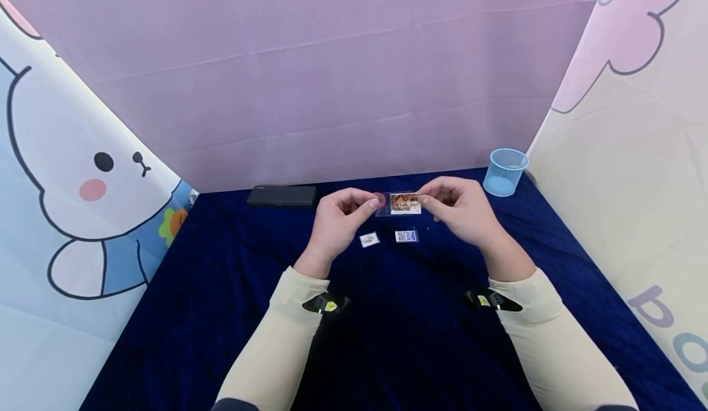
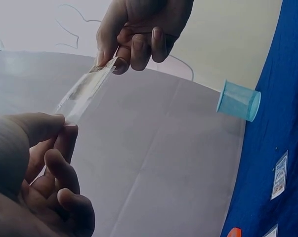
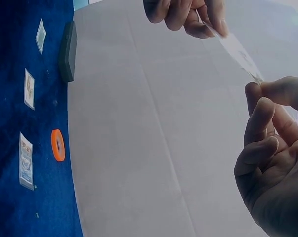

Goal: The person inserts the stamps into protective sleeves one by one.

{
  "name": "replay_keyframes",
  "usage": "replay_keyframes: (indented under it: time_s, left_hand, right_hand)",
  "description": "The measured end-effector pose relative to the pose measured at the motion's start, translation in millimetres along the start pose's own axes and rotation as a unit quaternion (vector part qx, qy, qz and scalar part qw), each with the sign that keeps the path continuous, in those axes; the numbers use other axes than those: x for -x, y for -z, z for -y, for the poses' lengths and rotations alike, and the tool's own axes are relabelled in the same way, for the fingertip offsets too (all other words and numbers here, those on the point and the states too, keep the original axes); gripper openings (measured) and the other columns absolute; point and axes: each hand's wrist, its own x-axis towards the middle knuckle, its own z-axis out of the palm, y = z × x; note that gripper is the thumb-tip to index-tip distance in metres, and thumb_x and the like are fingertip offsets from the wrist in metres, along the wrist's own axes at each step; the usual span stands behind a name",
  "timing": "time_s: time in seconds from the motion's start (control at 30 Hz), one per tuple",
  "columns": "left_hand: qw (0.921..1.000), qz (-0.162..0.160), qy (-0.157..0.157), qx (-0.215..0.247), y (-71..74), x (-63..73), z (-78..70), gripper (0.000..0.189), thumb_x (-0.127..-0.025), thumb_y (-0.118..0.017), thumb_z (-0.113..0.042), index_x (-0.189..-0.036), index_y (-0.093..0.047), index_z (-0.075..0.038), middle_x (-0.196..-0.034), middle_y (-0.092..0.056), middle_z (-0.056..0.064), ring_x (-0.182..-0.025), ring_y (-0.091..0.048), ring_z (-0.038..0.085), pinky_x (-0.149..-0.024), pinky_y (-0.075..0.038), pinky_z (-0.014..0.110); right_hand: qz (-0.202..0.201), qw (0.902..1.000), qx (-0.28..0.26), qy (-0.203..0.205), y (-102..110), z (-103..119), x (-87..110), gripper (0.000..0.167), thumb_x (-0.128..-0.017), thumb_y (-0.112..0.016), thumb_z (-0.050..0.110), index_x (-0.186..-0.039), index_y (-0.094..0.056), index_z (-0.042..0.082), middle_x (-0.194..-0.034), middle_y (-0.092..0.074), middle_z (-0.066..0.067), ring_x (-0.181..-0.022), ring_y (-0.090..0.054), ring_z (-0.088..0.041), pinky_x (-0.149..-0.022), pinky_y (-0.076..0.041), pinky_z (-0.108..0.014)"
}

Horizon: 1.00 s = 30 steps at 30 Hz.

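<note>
Both hands hold a clear card sleeve (image 1: 383, 209) up above the table, with a brown and white picture card (image 1: 405, 204) showing in its right part. My left hand (image 1: 343, 217) pinches the sleeve's left end between thumb and forefinger. At the opposite end, the thumb and forefinger of my right hand (image 1: 459, 211) pinch it. The left wrist view shows the sleeve (image 2: 84, 94) stretched slantwise between the two hands. An orange ring, like a tape roll (image 3: 58, 145), lies on the cloth beyond; the head view shows it right by the left fingertips.
Two small picture cards, one on the left (image 1: 369, 239) and one on the right (image 1: 406, 236), lie on the dark blue cloth (image 1: 387, 313). A black case (image 1: 282, 195) sits at the back left. At the back right stands a light blue mesh cup (image 1: 506, 172). Printed curtains surround the table.
</note>
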Motion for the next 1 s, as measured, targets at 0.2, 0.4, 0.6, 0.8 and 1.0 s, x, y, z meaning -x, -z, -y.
replay_keyframes:
  time_s: [0.2, 0.4, 0.6, 0.8, 1.0]
  left_hand:
    - [0.9999, 0.010, -0.001, -0.003, -0.8, -0.1, 1.4, 0.019, -0.097, -0.078, -0.018, -0.107, -0.080, -0.002, -0.094, -0.078, 0.008, -0.061, -0.051, 0.014, -0.060, -0.043, 0.026]
    - [0.9998, 0.019, -0.003, -0.001, -1.8, 0.5, 1.9, 0.022, -0.098, -0.078, -0.024, -0.108, -0.080, -0.004, -0.095, -0.078, 0.003, -0.061, -0.051, 0.017, -0.060, -0.043, 0.027]
    - [0.9998, 0.022, 0.000, 0.000, -3.3, 0.0, 1.9, 0.015, -0.098, -0.078, -0.021, -0.106, -0.081, -0.009, -0.096, -0.078, 0.000, -0.062, -0.052, 0.017, -0.060, -0.044, 0.027]
    - [0.9998, 0.020, 0.004, 0.003, -3.5, -0.6, 2.2, 0.013, -0.097, -0.079, -0.021, -0.105, -0.081, -0.011, -0.096, -0.077, 0.002, -0.063, -0.053, 0.016, -0.060, -0.044, 0.027]
    - [0.9998, 0.021, 0.004, 0.006, -3.2, -0.2, 2.7, 0.013, -0.098, -0.078, -0.021, -0.106, -0.081, -0.011, -0.099, -0.078, 0.002, -0.061, -0.049, 0.016, -0.059, -0.042, 0.027]
  right_hand:
    - [0.003, 1.0000, 0.004, -0.001, 1, 0, 1.2, 0.009, -0.099, -0.074, 0.009, -0.107, -0.079, 0.008, -0.078, -0.068, -0.014, -0.061, -0.061, -0.024, -0.052, -0.049, -0.028]
    - [0.011, 0.9998, 0.016, -0.003, 2, -3, 2.4, 0.009, -0.098, -0.075, 0.007, -0.106, -0.079, 0.008, -0.077, -0.069, -0.009, -0.059, -0.060, -0.022, -0.050, -0.046, -0.029]
    - [-0.003, 0.9996, 0.024, -0.011, 0, 24, 3.4, 0.008, -0.095, -0.072, -0.003, -0.102, -0.076, -0.004, -0.077, -0.068, -0.020, -0.058, -0.056, -0.013, -0.050, -0.045, -0.026]
    - [0.001, 0.9999, 0.013, -0.011, 0, 4, 1.6, 0.009, -0.097, -0.072, -0.001, -0.104, -0.077, 0.000, -0.079, -0.069, -0.011, -0.058, -0.059, -0.018, -0.052, -0.048, -0.027]
    - [0.013, 0.9999, -0.005, 0.002, 1, -3, 1.9, 0.011, -0.098, -0.073, 0.002, -0.106, -0.079, 0.004, -0.078, -0.068, -0.006, -0.059, -0.060, -0.023, -0.052, -0.048, -0.027]
